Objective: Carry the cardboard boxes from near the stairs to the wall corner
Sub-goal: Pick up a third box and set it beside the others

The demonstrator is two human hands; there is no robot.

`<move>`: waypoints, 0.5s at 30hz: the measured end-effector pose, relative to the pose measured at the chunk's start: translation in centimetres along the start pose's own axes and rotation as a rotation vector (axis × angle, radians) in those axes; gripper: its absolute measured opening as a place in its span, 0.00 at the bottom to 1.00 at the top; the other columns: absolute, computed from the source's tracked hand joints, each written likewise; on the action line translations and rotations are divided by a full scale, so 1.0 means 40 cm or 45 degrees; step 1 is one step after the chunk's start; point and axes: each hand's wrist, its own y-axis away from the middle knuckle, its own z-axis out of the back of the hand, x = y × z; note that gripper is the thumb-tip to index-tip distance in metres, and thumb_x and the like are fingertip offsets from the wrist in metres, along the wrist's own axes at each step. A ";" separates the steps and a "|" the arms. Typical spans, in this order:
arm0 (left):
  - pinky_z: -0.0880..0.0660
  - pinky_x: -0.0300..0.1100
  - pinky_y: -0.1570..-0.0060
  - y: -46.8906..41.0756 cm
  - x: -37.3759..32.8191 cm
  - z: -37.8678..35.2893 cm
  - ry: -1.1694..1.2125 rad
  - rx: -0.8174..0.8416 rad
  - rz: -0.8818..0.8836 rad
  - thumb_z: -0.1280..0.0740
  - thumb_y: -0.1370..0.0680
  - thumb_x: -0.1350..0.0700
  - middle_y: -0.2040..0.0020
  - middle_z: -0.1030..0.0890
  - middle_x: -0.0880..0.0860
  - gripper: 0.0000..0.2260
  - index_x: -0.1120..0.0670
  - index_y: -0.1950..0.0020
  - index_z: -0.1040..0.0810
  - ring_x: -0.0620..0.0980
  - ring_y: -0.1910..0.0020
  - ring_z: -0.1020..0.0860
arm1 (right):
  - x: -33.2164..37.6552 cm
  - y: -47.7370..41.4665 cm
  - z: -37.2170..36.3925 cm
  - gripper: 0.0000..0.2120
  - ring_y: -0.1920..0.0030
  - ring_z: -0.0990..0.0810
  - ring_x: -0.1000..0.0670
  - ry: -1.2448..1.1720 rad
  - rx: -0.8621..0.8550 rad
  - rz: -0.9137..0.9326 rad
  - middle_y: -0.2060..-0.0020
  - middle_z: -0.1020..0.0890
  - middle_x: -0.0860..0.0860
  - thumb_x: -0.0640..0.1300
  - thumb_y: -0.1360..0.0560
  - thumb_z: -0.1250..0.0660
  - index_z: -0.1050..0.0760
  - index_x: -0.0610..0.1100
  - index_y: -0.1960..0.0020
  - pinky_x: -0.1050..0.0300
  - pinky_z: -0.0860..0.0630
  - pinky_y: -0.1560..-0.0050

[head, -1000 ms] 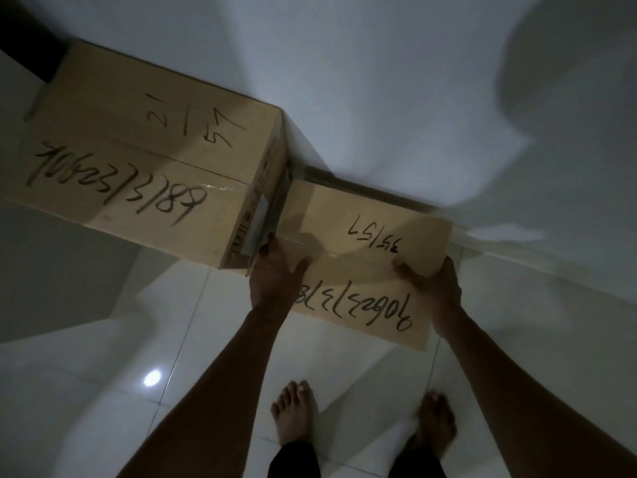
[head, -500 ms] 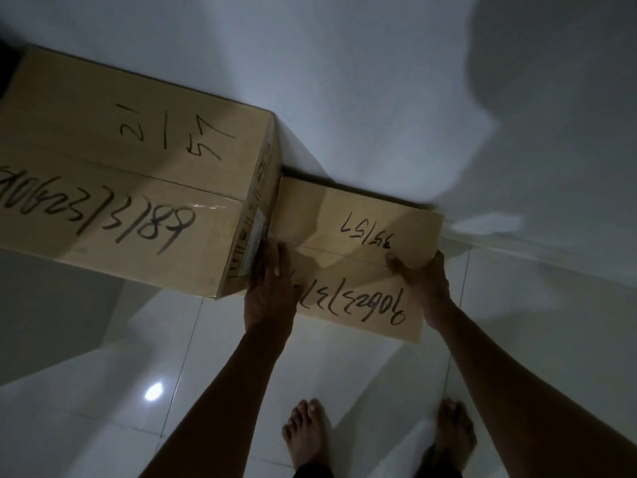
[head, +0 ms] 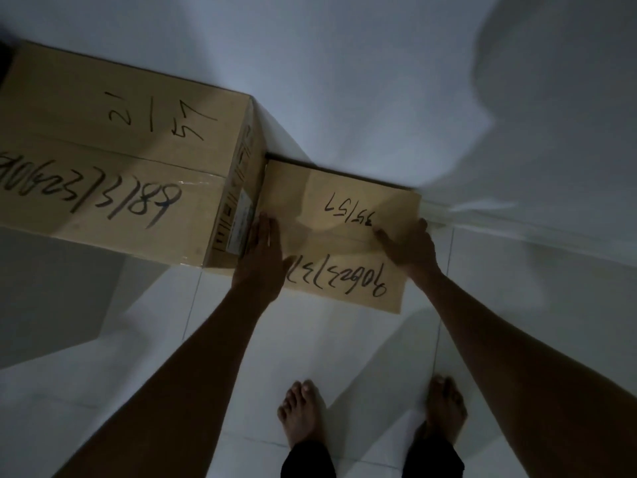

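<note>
A small cardboard box (head: 344,215) with black handwritten numbers sits low against the white wall, its left side touching a larger cardboard box (head: 120,160). My left hand (head: 260,257) lies on the small box's left edge, fingers stretched out along the seam between the two boxes. On the small box's right edge my right hand (head: 410,250) grips, with fingers curled over the top. Whether the small box rests fully on the floor I cannot tell.
The white wall (head: 344,81) runs behind both boxes. Glossy white floor tiles (head: 327,339) lie in front. My bare feet (head: 301,412) stand just behind the small box. A dark gap shows at the far left edge (head: 5,60).
The small box has shifted slightly toward the wall, up against the large box. My left hand's fingers have straightened along the box's left edge. The right hand keeps its grip.
</note>
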 end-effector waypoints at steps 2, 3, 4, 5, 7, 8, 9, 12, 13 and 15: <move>0.46 0.57 0.23 0.030 -0.039 0.067 0.072 -0.023 -0.097 0.43 0.17 0.45 0.18 0.56 0.58 0.36 0.59 0.19 0.59 0.58 0.19 0.54 | 0.030 0.062 0.063 0.51 0.29 0.27 0.34 0.082 -0.015 0.040 0.27 0.32 0.36 0.65 0.26 0.30 0.50 0.38 0.18 0.40 0.24 0.35; 0.46 0.57 0.24 0.051 -0.061 0.117 0.106 -0.030 -0.117 0.44 0.17 0.44 0.18 0.55 0.58 0.35 0.59 0.19 0.58 0.59 0.19 0.52 | 0.046 0.107 0.103 0.51 0.27 0.29 0.34 0.114 -0.016 0.057 0.25 0.34 0.36 0.66 0.25 0.32 0.51 0.39 0.17 0.39 0.25 0.33; 0.46 0.56 0.24 0.084 -0.091 0.175 0.139 -0.040 -0.117 0.44 0.17 0.44 0.18 0.54 0.58 0.35 0.59 0.19 0.57 0.59 0.19 0.51 | 0.063 0.160 0.149 0.51 0.26 0.31 0.34 0.132 -0.019 0.069 0.23 0.36 0.36 0.67 0.25 0.33 0.51 0.40 0.17 0.39 0.27 0.31; 0.46 0.56 0.23 0.125 -0.119 0.235 0.156 -0.044 -0.094 0.45 0.17 0.44 0.18 0.53 0.58 0.34 0.59 0.19 0.56 0.59 0.20 0.50 | 0.077 0.217 0.198 0.50 0.25 0.32 0.35 0.134 -0.026 0.080 0.23 0.36 0.37 0.67 0.25 0.34 0.51 0.41 0.17 0.39 0.28 0.30; 0.46 0.56 0.23 0.230 -0.184 0.361 0.134 -0.042 -0.085 0.45 0.17 0.44 0.18 0.51 0.59 0.33 0.60 0.19 0.54 0.60 0.20 0.49 | 0.104 0.347 0.313 0.49 0.25 0.33 0.36 0.117 -0.058 0.092 0.23 0.34 0.38 0.67 0.24 0.34 0.50 0.41 0.17 0.39 0.29 0.29; 0.47 0.55 0.23 0.293 -0.225 0.423 0.121 -0.041 -0.106 0.46 0.16 0.44 0.18 0.51 0.59 0.33 0.60 0.19 0.53 0.60 0.20 0.49 | 0.115 0.418 0.377 0.48 0.24 0.33 0.36 0.115 -0.079 0.082 0.23 0.34 0.38 0.68 0.24 0.35 0.49 0.42 0.17 0.39 0.30 0.28; 0.47 0.55 0.23 0.362 -0.268 0.480 0.108 -0.040 -0.136 0.47 0.16 0.43 0.18 0.51 0.60 0.33 0.60 0.19 0.53 0.59 0.20 0.49 | 0.121 0.491 0.442 0.48 0.24 0.34 0.37 0.115 -0.101 0.078 0.23 0.34 0.38 0.68 0.24 0.35 0.48 0.41 0.17 0.40 0.32 0.26; 0.51 0.54 0.21 0.547 -0.368 0.612 0.073 -0.042 -0.210 0.49 0.17 0.41 0.18 0.51 0.59 0.34 0.60 0.19 0.53 0.58 0.19 0.51 | 0.134 0.694 0.625 0.46 0.20 0.41 0.40 0.158 -0.170 0.127 0.20 0.38 0.39 0.68 0.22 0.39 0.49 0.41 0.17 0.42 0.43 0.20; 0.51 0.54 0.21 0.604 -0.402 0.641 0.059 -0.019 -0.226 0.49 0.17 0.41 0.18 0.51 0.59 0.34 0.60 0.19 0.54 0.57 0.19 0.52 | 0.125 0.754 0.685 0.45 0.19 0.43 0.41 0.169 -0.195 0.128 0.19 0.40 0.39 0.69 0.22 0.41 0.49 0.41 0.16 0.43 0.46 0.19; 0.52 0.55 0.21 0.716 -0.475 0.688 0.024 -0.019 -0.260 0.50 0.17 0.41 0.18 0.51 0.60 0.34 0.61 0.19 0.54 0.57 0.19 0.52 | 0.094 0.864 0.795 0.45 0.17 0.47 0.41 0.177 -0.239 0.129 0.18 0.43 0.40 0.69 0.21 0.44 0.51 0.42 0.16 0.44 0.51 0.18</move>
